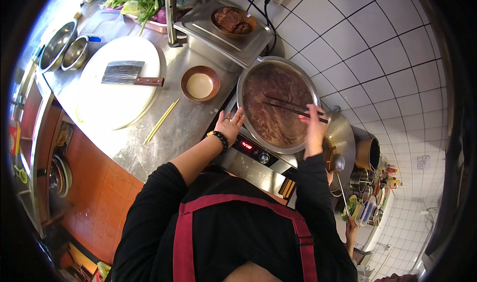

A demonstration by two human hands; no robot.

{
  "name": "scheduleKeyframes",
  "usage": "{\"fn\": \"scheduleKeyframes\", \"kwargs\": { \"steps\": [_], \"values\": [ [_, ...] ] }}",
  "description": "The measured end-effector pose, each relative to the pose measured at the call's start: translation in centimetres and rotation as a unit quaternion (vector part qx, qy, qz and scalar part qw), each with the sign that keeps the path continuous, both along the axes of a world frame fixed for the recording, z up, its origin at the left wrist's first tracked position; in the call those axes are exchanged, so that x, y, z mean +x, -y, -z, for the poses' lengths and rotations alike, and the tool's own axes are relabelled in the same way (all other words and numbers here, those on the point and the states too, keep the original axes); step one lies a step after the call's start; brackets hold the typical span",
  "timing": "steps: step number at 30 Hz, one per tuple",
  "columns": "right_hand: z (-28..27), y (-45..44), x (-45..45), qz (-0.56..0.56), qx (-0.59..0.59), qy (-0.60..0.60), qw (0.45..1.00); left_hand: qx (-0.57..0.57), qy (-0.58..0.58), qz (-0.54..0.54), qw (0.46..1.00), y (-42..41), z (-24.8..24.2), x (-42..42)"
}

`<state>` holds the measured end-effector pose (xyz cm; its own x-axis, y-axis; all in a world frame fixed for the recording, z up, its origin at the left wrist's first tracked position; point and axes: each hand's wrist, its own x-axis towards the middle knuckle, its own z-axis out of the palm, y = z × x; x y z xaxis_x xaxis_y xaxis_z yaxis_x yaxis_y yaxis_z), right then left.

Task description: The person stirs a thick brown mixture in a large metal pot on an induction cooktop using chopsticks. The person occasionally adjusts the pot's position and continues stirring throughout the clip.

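Note:
My right hand (314,127) grips a pair of dark chopsticks (287,102), their tips in a large steel basin (240,92). Brownish-red liquid and pale strips, perhaps sliced meat (277,127), fill the basin. Fingers spread and holding nothing, my left hand (229,125) is at the basin's left rim; whether it touches cannot be told. Under the basin is an induction cooker (257,153) with a lit red display and a knob. Left of it, on the steel counter, are a brown bowl (185,92) with pale contents and a pair of yellow chopsticks (161,121).
A cleaver (121,72) lies on a round white cutting board (108,112). Behind stands a lidded steel container (197,23) bearing a bowl of meat (233,20). To the right, another person's hand (350,228) holds a ladle (337,163) over a wok (344,133).

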<state>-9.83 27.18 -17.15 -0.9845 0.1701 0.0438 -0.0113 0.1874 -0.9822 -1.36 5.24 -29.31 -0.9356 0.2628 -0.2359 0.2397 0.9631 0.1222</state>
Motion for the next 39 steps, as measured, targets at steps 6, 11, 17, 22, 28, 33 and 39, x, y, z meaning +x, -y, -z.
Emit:
{"fn": "scheduleKeyframes", "kwargs": {
  "steps": [6, 11, 17, 22, 28, 33, 39],
  "values": [
    [-7.4, -1.7, 5.3, -0.095, 0.102, -0.05, 0.989, -0.004, 0.015, 0.006, 1.0, -0.1, 0.1, -0.1],
    [-7.0, -2.1, 9.4, -0.277, 0.272, -0.033, 0.921, -0.002, 0.027, 0.007, 1.0, 0.0, 0.0, -0.2],
    [-0.8, -2.0, 10.1, -0.31, 0.354, -0.092, 0.878, -0.007, 0.021, 0.014, 1.0, -0.1, 0.1, -0.1],
    [3.1, -2.9, 9.7, -0.314, 0.479, -0.187, 0.799, -0.009, 0.017, 0.011, 1.0, -0.1, 0.1, -0.1],
    [6.0, -4.1, 6.2, -0.273, 0.52, -0.226, 0.777, -0.013, 0.026, 0.012, 1.0, -0.2, 0.0, -0.1],
    [7.7, -4.3, 1.3, -0.25, 0.514, -0.232, 0.787, -0.01, 0.023, 0.01, 1.0, -0.3, 0.1, -0.1],
    [8.0, -3.8, -2.8, -0.177, 0.481, -0.207, 0.834, -0.003, -0.003, 0.001, 1.0, -0.2, 0.2, 0.0]
  ]
}}
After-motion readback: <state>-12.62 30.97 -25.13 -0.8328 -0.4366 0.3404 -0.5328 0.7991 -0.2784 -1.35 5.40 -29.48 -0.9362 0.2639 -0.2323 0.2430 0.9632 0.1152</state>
